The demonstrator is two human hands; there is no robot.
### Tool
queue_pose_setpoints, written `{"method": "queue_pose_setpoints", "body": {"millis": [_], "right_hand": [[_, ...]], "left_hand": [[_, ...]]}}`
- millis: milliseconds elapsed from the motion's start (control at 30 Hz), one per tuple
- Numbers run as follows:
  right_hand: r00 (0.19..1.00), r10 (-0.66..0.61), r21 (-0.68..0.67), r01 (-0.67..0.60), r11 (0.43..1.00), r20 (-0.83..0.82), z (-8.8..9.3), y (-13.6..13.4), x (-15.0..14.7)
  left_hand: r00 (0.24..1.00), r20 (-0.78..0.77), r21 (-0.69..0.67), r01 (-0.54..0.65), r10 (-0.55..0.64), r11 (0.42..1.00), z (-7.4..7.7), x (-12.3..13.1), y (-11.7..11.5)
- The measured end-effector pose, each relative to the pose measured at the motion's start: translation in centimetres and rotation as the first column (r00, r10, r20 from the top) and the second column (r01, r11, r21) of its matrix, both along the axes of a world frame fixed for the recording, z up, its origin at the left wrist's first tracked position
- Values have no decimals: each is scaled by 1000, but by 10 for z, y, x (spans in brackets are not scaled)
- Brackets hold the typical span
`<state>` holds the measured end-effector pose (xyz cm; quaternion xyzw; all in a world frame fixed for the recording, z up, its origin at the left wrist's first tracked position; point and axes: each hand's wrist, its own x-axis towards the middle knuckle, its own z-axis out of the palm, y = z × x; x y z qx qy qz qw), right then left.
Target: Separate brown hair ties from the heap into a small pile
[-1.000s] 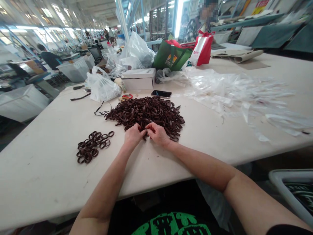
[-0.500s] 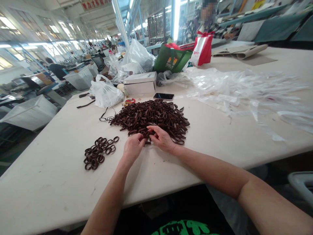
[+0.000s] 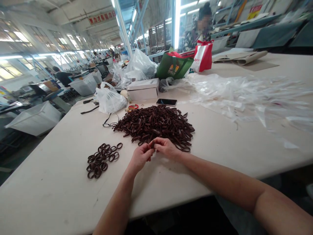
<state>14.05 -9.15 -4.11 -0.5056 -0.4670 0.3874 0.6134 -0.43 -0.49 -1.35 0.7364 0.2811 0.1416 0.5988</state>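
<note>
My left hand (image 3: 141,157) and my right hand (image 3: 166,147) meet at the near edge of a big pile of dark brown strap loops (image 3: 156,124). Between their fingertips both pinch one small brown loop (image 3: 153,144), mostly covered by the fingers. The loops in the pile are flattened and folded into long teardrop shapes. To the left lies a smaller heap of rounded brown rings (image 3: 101,158), apart from both hands.
Behind the pile lie a phone (image 3: 166,102), red-handled scissors (image 3: 132,107), a white plastic bag (image 3: 110,99) and a white box (image 3: 143,89). Green (image 3: 174,67) and red-white (image 3: 202,57) bags stand farther back. Clear plastic sheeting (image 3: 239,93) spreads right. A person (image 3: 201,26) is beyond the table.
My hands have come closer together and drawn slightly back from the pile, with a brown loop now between their fingertips. The camera view has tilted up a little.
</note>
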Motion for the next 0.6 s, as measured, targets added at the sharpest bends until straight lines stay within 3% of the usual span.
{"method": "queue_pose_setpoints", "body": {"millis": [100,167,267,333,500,600], "right_hand": [[971,-64,20,61,998,230,2,-4,3],[888,-110,31,108,994,447,2,-7,5],[745,-109,23,125,992,658,0,-8,5],[733,-115,31,127,991,671,0,-7,5],[866,-166,42,166,985,471,-1,-1,7],[895,-168,2,183,983,414,-2,1,8]], "left_hand": [[998,28,63,-66,64,996,-3,1,0],[989,65,89,-138,132,986,-3,3,-1],[988,78,63,-136,130,989,-2,6,-4],[992,69,39,-111,108,993,-1,9,-7],[997,27,-40,-69,70,997,1,9,-12],[999,5,-71,-38,38,997,4,7,-13]]}}
